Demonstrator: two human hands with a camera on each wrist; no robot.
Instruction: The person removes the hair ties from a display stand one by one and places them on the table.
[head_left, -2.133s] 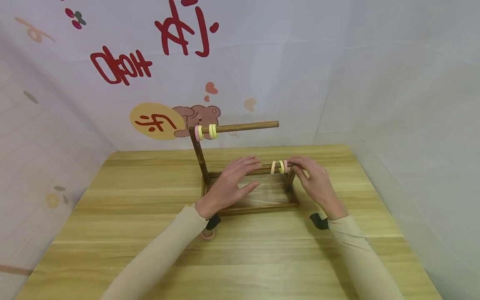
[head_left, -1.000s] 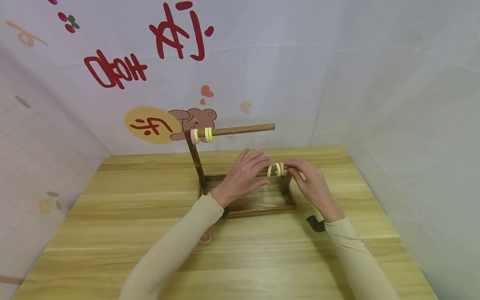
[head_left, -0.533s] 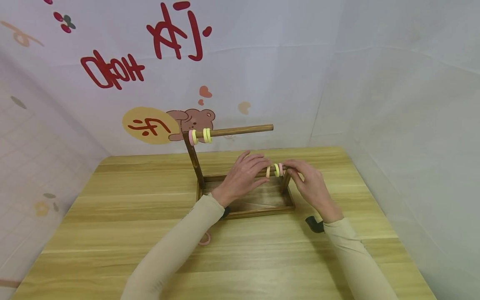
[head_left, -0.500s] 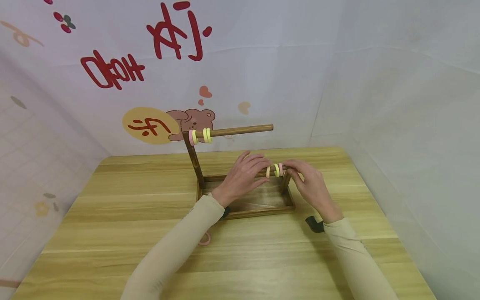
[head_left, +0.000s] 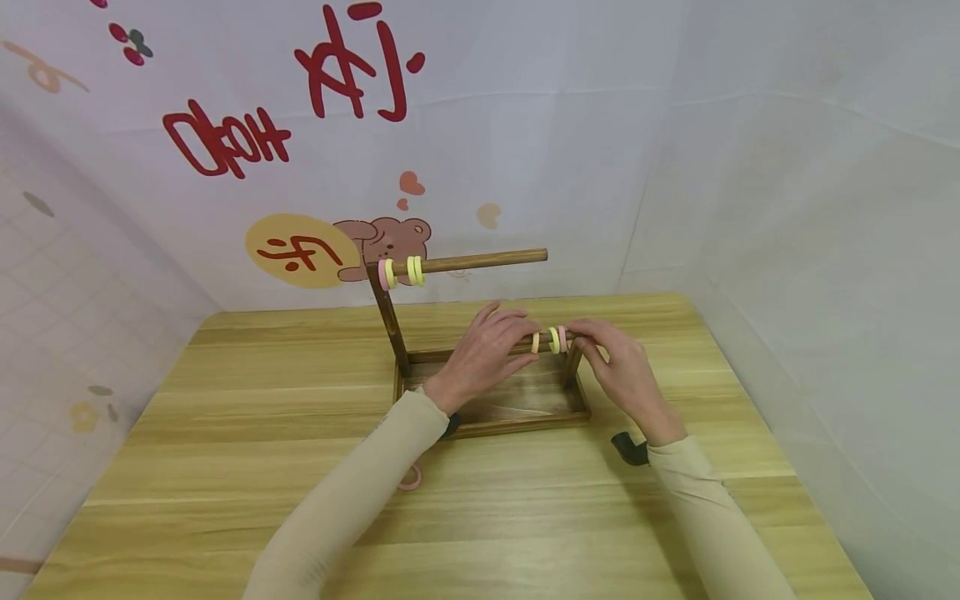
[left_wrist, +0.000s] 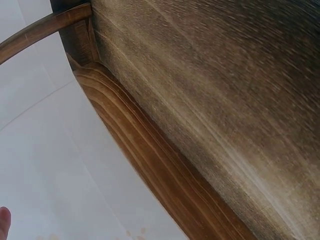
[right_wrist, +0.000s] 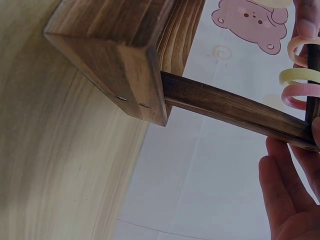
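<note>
A wooden rack [head_left: 517, 426] with two bars stands on the table. On its lower bar [right_wrist: 313, 62] hang a peach hair tie [head_left: 536, 342], a yellow hair tie [right_wrist: 298, 76] and a pink hair tie [right_wrist: 299, 95], the pink one closest to the short post [right_wrist: 235, 110]. My left hand [head_left: 483, 350] pinches the peach hair tie between thumb and fingers; in the left wrist view just a fingertip [left_wrist: 4, 222] shows. With thumb and fingers, my right hand [head_left: 626, 362] grips the corner where the lower bar meets the short post.
Above and behind, the upper bar [head_left: 487, 261] carries a pink hair tie [head_left: 383, 275] and several yellow ones [head_left: 415, 271] near the tall post [head_left: 390, 325]. A loose pink ring [head_left: 411, 477] lies on the table [head_left: 525, 517] beside my left sleeve. A printed white curtain [head_left: 600, 125] hangs behind.
My left hand has moved right along the lower bar and taken the peach hair tie between its fingertips. The right hand keeps its grip on the rack's corner. The head view has shifted slightly.
</note>
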